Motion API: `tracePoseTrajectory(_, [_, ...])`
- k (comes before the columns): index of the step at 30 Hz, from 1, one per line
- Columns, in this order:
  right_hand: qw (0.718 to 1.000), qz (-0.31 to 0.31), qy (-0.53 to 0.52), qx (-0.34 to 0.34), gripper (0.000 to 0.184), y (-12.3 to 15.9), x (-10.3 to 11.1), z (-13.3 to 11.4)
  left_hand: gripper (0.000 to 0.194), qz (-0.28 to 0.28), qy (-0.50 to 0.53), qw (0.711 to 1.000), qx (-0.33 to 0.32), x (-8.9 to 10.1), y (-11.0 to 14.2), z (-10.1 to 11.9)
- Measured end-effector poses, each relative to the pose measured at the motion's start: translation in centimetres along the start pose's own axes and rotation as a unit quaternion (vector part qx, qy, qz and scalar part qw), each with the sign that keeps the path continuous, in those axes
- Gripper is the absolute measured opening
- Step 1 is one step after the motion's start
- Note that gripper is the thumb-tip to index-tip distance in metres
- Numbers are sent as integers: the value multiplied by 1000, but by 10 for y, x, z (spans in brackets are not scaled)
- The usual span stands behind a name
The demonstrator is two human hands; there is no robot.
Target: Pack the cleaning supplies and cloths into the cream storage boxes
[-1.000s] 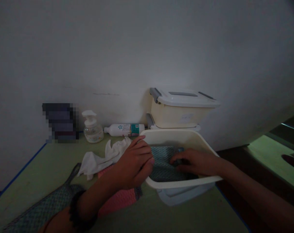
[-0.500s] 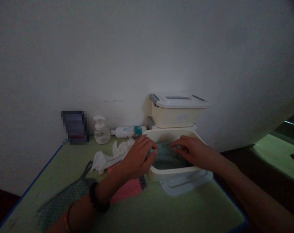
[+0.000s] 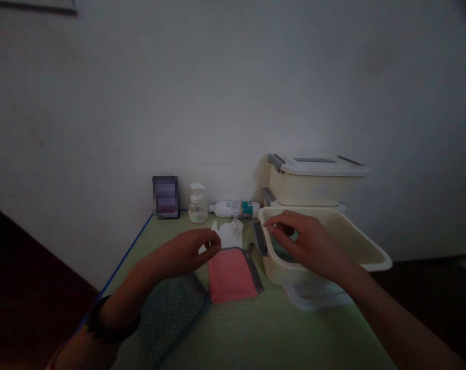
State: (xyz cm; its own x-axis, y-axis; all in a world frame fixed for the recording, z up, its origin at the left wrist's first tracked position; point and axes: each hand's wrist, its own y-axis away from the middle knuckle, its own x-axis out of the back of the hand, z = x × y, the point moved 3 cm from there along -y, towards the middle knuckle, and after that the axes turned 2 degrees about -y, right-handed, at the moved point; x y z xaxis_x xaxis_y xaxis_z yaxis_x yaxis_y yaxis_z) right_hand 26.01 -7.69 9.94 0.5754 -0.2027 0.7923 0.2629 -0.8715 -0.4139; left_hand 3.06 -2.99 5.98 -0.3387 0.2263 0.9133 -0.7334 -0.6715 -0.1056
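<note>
My left hand (image 3: 190,251) hovers above the table, left of a pink cloth (image 3: 233,275) with a dark patterned edge. Its thumb and fingers are loosely curved with a gap between, holding nothing visible. Below it lies a dark teal mesh-patterned cloth (image 3: 173,313), partly covered by my forearm. My right hand (image 3: 305,239) is over the left end of a cream plastic box (image 3: 371,252) without its lid. Its fingers curve toward the thumb, and I see nothing between them. Inside the box a greenish patterned cloth (image 3: 281,246) shows, mostly hidden by that hand.
A crumpled white cloth or tissue (image 3: 230,234) lies behind the pink cloth. Along the wall are a blurred dark-framed panel (image 3: 166,198), a pump bottle (image 3: 198,208) and a white bottle on its side (image 3: 233,209). A lidded box (image 3: 313,187) sits behind; a pale lid (image 3: 313,297) lies in front.
The view has swung left. My left hand has moved away from the open box to above the teal cloth. My right hand is now at the box's left end.
</note>
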Motion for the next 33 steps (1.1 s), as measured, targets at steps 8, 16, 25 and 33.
tracePoseTrajectory(8, [992, -44, 29, 115, 21, -9, -44, -52, 31, -98, -23, 982, 160, -13, 42, -68])
tracePoseTrajectory(16, [981, -140, -112, 73, 23, 1, -121, -38, 13, -146, 44, 974, 170, -26, 36, -85])
tracePoseTrajectory(25, [960, -82, -265, -25, 21, 12, -167, -4, 21, -71, 179, 977, 91, -17, -9, -93])
tracePoseTrajectory(33, [928, -110, -347, -85, 14, 15, -174, 2, 25, -20, 182, 979, 88, -6, -23, -88])
